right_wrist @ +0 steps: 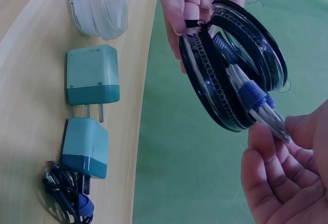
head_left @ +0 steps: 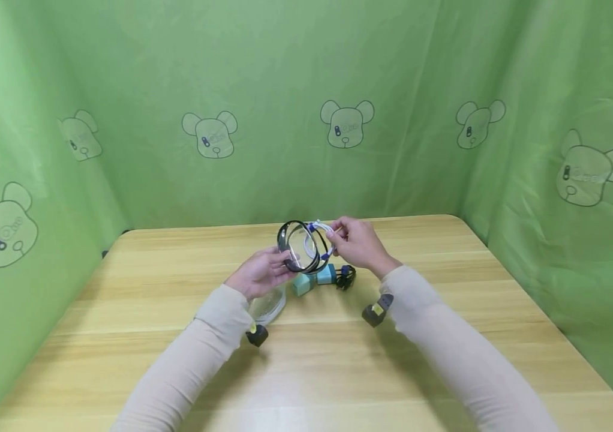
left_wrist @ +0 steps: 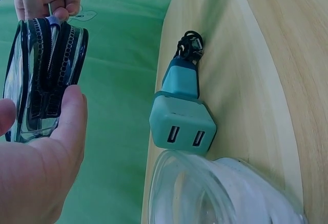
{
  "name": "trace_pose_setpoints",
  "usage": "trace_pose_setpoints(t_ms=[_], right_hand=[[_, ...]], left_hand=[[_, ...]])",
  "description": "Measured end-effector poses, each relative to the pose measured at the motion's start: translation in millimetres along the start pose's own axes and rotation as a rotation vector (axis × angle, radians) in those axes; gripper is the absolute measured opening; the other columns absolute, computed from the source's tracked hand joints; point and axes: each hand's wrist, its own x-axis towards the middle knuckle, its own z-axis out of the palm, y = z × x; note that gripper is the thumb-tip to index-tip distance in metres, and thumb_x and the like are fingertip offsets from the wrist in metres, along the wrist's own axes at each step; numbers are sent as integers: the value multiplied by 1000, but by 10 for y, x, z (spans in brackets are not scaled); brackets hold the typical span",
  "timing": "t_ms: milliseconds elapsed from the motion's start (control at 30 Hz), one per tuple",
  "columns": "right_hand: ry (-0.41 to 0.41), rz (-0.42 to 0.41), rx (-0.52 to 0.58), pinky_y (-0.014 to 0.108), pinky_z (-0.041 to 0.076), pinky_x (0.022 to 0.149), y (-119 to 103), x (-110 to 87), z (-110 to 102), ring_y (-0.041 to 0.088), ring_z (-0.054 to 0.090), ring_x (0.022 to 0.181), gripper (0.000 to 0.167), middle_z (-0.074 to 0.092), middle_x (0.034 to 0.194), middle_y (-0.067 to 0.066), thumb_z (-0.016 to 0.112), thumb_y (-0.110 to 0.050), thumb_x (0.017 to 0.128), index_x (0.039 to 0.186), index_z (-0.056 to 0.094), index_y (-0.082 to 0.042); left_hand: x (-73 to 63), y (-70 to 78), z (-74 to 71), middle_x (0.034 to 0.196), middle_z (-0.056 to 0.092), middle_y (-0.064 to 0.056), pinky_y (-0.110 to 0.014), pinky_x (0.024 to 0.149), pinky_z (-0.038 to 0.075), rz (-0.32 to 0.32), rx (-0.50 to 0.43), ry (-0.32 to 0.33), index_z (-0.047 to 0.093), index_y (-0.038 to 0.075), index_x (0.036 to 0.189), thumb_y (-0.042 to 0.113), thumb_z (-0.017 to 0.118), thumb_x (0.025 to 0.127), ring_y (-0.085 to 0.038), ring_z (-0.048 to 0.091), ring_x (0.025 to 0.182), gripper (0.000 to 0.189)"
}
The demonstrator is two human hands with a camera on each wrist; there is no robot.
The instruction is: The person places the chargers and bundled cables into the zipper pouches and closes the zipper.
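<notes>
My left hand (head_left: 260, 273) holds a round, clear zip case (right_wrist: 204, 78) with black trim, thumb and fingers on its two sides. The zip is undone, and the case gapes towards the right hand. My right hand (head_left: 360, 243) pinches a coiled white cable (right_wrist: 271, 119) between thumb and fingers. A blue strap (right_wrist: 253, 93) binds the coil. Part of the coil sits between the two halves of the case, its far side hidden by the black edging in the right wrist view. Both hands are raised over the table.
Two teal plug adapters (right_wrist: 92, 70) lie in a row on the wooden table (head_left: 317, 366), beneath the hands. Beside them is a bundled black cable (right_wrist: 64, 190). A second round case (left_wrist: 189, 193), clear and whitish, lies near the left wrist. Green curtains (head_left: 285, 60) surround the table.
</notes>
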Motion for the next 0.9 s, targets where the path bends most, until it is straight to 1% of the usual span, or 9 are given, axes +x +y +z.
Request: trace_pose_setpoints(t_ms=[133,300,367,433,533,600,667,800,900], right_hand=[[-4,4,0,32,56,59,-10,-2,12,24,65,69,18,66,82,11,59,-13,97,108,60,2],[-1,-5,-18,31,55,59,-10,-6,15,18,64,65,19,65,79,8,59,-14,97,107,60,2],[0,-12,-21,31,55,58,-10,-9,13,17,64,65,19,65,79,7,59,-14,97,107,61,2],[3,-17,-22,30,55,58,-11,-10,8,18,64,65,19,65,79,7,58,-13,97,107,61,3],[13,-21,-16,31,55,58,-2,-6,8,21,65,66,18,65,78,7,59,-13,97,106,61,2],[14,-25,-9,31,55,57,9,-3,11,23,65,66,18,65,77,7,58,-13,97,106,61,3],[5,-24,-4,30,55,57,19,-3,18,26,66,68,18,65,77,7,58,-13,97,106,61,3],[-2,-28,-13,28,54,55,37,2,20,24,66,67,19,66,77,7,58,-13,98,106,61,4],[5,-22,-20,28,53,53,37,-12,55,24,66,66,19,66,77,7,58,-13,97,106,61,4]], left_hand=[[1,-6,18,125,51,-19,-40,109,40,4,-3,13,22,0,150,5,43,101,-31,49,120,53],[5,-18,24,142,38,-27,-41,108,40,12,-2,12,24,0,149,5,43,101,-27,54,111,51],[7,-20,24,140,40,-27,-40,108,40,13,-6,9,24,0,149,5,43,101,-26,55,109,52],[12,-17,28,134,46,-24,-40,108,40,16,-15,8,23,1,150,4,44,101,-26,55,108,53],[25,-13,40,122,53,-18,-40,108,41,28,-19,3,23,0,149,4,44,101,-28,54,113,53],[30,-15,43,119,54,-17,-40,108,40,32,-21,-4,23,-1,149,4,44,101,-30,52,117,53],[29,-20,45,120,53,-18,-40,109,39,28,-25,-6,23,-1,149,4,43,101,-31,50,119,53],[34,-17,58,125,48,-20,-40,110,38,25,-33,-14,21,1,151,4,42,101,-32,47,122,54],[20,-47,38,130,46,-22,-41,111,37,37,-47,-20,19,0,151,4,41,101,-36,41,129,54]])
